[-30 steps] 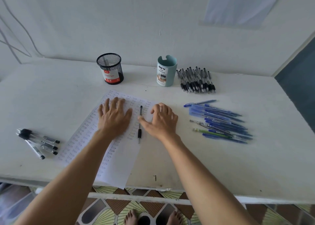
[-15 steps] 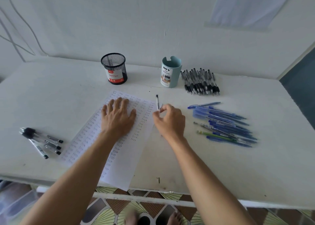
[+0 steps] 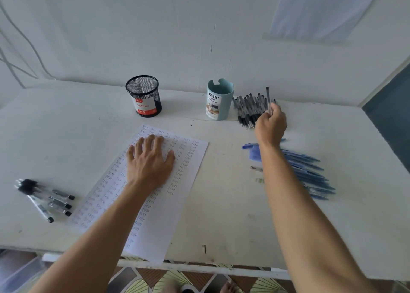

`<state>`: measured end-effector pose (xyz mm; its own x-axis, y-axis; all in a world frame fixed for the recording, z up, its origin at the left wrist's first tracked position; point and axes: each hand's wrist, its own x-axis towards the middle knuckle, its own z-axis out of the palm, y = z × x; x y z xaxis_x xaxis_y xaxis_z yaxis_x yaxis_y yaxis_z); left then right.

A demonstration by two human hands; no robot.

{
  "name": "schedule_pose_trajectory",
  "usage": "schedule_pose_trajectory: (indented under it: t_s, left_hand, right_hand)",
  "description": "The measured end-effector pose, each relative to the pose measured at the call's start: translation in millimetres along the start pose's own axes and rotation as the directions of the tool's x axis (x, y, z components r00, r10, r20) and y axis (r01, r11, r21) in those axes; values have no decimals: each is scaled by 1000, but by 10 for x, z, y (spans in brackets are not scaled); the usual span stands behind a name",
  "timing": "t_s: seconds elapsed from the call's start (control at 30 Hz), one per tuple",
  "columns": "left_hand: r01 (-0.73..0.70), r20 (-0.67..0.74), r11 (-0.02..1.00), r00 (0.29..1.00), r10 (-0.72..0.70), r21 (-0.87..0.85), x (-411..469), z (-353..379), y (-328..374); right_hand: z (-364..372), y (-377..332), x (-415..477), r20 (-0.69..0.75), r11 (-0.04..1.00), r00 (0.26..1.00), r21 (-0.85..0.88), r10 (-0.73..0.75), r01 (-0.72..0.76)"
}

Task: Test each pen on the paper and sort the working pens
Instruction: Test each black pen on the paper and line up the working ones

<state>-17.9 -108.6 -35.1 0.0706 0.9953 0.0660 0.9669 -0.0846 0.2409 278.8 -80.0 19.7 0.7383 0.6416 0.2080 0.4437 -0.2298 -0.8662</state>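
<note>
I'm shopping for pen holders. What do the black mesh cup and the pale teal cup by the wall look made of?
Black mesh cup: probably metal wire mesh, matt black; its fine grid is see-through. Pale teal cup: likely moulded plastic, smooth and matt, with opaque walls and a notched rim.

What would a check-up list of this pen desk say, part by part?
Surface: white table, scuffed.
Job's things: written-on paper; black pen heap at back; blue pens at right; clear pens at left; mesh cup; teal organizer.
Clutter: nothing seen.
Hands: left hand flat on paper; right hand pinches a black pen above the heap.
Cables: thin wires at far left.
Surroundings: white wall, patterned floor.
</note>
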Motion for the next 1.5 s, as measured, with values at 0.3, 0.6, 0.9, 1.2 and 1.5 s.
schedule_pose_trajectory:
  t_s: [0.3,0.6,0.9,1.2,1.5]
  left_hand:
    - [1,2,1000,1000,-1,1,1,-12,7]
    - [6,8,1000,1000,-6,-1,9,1,-1]
    - [1,-2,1000,1000,-1,-4,8,16,-8]
    - [93,-35,934,993,-112,-346,-23,-99,-32]
    - [145,-4,620,972,-233,-771,-168,-519,-367]
  right_hand:
    - [79,42,450,139,905,984,-423,111,-43]
    - [66,59,473,194,893,965,-444,177,-74]
    - [116,-83,-215,290,921,942,-292,-171,257]
    - [257,-29,-1648,737,729,600,-220,-310,648]
    - [289,-29,-1796,803,650,530,-252,-273,717]
